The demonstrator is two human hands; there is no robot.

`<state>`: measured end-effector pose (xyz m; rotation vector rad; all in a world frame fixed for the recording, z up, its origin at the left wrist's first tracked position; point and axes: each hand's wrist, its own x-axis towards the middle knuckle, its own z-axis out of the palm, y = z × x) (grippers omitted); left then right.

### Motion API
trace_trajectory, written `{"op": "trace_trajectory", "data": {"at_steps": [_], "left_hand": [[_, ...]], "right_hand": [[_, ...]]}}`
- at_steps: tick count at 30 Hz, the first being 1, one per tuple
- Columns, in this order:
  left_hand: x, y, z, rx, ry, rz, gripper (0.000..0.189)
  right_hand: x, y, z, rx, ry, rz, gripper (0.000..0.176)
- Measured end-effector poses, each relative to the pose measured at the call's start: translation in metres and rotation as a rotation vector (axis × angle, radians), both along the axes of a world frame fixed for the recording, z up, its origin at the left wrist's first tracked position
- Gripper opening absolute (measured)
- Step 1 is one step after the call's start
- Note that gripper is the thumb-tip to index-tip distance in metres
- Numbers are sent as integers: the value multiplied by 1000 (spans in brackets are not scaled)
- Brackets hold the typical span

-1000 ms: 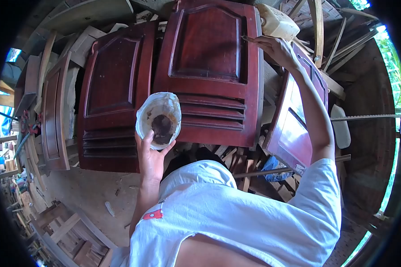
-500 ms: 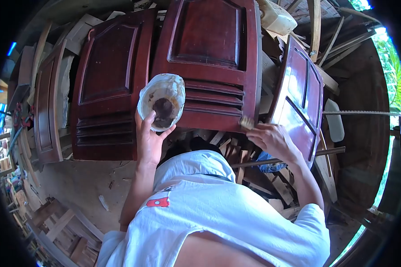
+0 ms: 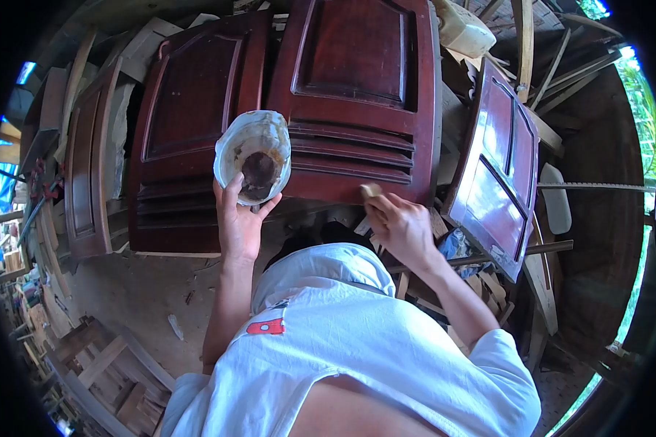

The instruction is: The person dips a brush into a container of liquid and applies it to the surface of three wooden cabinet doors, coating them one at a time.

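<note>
My left hand (image 3: 239, 222) grips a worn whitish bowl (image 3: 229, 149) with dark brown stuff at its bottom, thumb over the rim. Pinched in my right hand (image 3: 403, 227) is a small pale brush or pad (image 3: 370, 191), too small to identify surely, at the lower edge of the middle door. That dark red door (image 3: 342, 186) has a raised panel and slats, and the bowl overlaps its left side. Another dark red door (image 3: 189, 87) lies left of it.
A glossy red panel (image 3: 497, 160) leans at the right. A narrow brown door (image 3: 91, 160) stands at the left. Plastic jugs (image 3: 463, 30), scrap wood and a long bar (image 3: 554, 247) lie around. Wooden frames (image 3: 109, 364) rest at lower left.
My right hand has moved left along the door's lower edge with the small tool. The bowl in my left hand has shifted slightly left and up. The doors appear farther right in view.
</note>
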<state>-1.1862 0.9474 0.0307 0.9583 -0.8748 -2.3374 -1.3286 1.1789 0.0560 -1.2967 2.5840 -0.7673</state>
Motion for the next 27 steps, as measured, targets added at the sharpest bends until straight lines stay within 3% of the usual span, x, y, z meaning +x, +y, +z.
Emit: {"op": "trace_trajectory", "data": {"at_steps": [3, 5, 7, 10, 14, 16, 19, 21, 23, 25, 27], "left_hand": [[9, -6, -5, -29, -10, -2, 60], [11, -8, -3, -37, -25, 3, 60], [10, -7, -4, -49, -40, 27, 62], [7, -5, 2, -133, -39, 24, 71], [0, 9, 8, -276, -105, 24, 84], [-2, 11, -20, -469, -80, -9, 84], [-8, 26, -18, -663, -71, -99, 86], [-7, 40, -11, -672, -41, -154, 88], [-5, 45, -13, -749, -84, -197, 89], [-4, 43, -20, -826, -144, -219, 89], [1, 34, -31, -733, -129, -111, 88]], "right_hand": [[13, -39, -4, -296, -215, -22, 12], [15, -45, -14, -335, -264, -30, 13], [5, -31, -17, -314, -542, -217, 15], [-19, 9, -13, -234, -393, -352, 16], [-15, 20, 45, -269, -185, -388, 15], [3, 2, 74, -580, -271, -323, 12], [17, -27, 78, -524, -293, -30, 14], [23, -46, 47, -498, -195, 86, 17], [29, -58, 22, -365, -100, 113, 17], [32, -58, 22, -404, -199, 117, 17], [27, -45, 38, -499, -297, 58, 19]]}}
